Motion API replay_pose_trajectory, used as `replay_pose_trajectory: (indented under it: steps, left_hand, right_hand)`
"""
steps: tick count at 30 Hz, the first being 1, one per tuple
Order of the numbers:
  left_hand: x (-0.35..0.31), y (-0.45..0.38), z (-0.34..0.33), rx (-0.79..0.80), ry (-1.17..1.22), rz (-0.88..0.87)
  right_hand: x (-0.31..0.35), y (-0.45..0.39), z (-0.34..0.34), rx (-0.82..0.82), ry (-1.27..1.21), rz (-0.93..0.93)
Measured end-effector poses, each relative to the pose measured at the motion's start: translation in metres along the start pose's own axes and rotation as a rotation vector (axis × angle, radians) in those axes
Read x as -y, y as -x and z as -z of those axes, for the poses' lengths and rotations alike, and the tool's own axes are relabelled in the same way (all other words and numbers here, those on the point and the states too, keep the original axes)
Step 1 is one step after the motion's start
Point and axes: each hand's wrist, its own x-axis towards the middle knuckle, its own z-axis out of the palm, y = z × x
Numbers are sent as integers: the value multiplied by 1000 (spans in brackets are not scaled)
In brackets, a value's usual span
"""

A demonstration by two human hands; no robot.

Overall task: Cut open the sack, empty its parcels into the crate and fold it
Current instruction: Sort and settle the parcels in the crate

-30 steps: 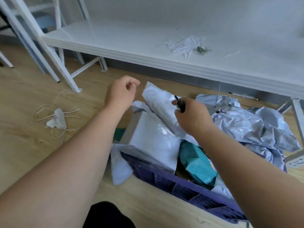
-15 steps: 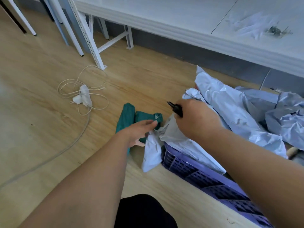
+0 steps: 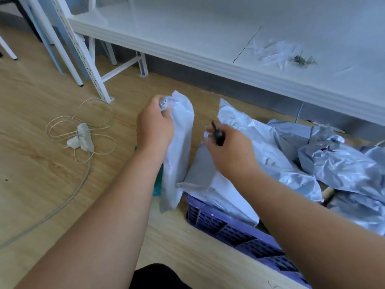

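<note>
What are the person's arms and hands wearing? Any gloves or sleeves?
Nothing at all. The left hand and the right hand have no gloves, rings or watch, and both forearms are bare, with no sleeves in view.

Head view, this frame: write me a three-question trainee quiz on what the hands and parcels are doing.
1. True or false: the left hand grips a white parcel by its top end.
2. What does the right hand hold?
A. a dark-handled cutter
B. a roll of tape
C. nothing
3. Fill in: the crate that holds the other parcels is ____ in colour.

Key
1. True. The fingers curl round its top, and it hangs beside the crate, over the floor.
2. A. The handle sticks out of the fist; no blade is visible.
3. Purple.
</note>
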Motion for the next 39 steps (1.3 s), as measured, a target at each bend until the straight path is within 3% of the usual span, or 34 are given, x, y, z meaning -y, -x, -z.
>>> replay_pose_trajectory:
  steps: [6,8,12,14,16,19,20,21,23,24,27,31,35,39]
  left_hand:
    - [-104,33,-9,124,110,-425]
    - [-125,52,-29,259,94,-474]
    - [-155,109,-79,631,-193,-533]
    - [-165,142,-103,822,-320,-580]
    - [-169,169,-118,1050,-397,-571]
    - [-177,165,-115,1432,-490,-369]
    - [-180,153,-111,1414,-490,-345]
    - [-183,139,-106,1292,-479,-359]
    - [-181,114,-101,908,-620,-422]
    - [-177,108,-101,815,-776,-445]
    - [-153,115,-115,970,-1096,-387]
    - [-118,129,-137,1047,-1192,-329]
    - [-113,123,-139,1062,-1186,-391]
    - [-125,95,-114,1068,-865,-363]
  right_hand:
    - [-28,0,65,-381,-365,-134]
    - [-49,-1,96,-534,-474,-220]
    - [-93,8,154,-806,-551,-329]
    - [-111,15,170,-805,-534,-368]
    - [-125,20,177,-656,-400,-403]
    - [-137,25,184,-389,-248,-402]
    - [-139,25,185,-340,-201,-396]
    - [-139,26,187,-303,-153,-376]
    - [-138,26,185,-184,-48,-315]
    - [-137,27,180,-94,8,-290]
    - [-143,30,155,141,209,-310]
    - [-160,35,126,292,395,-377]
    - [-158,30,126,280,398,-376]
    - [-129,20,131,99,329,-305]
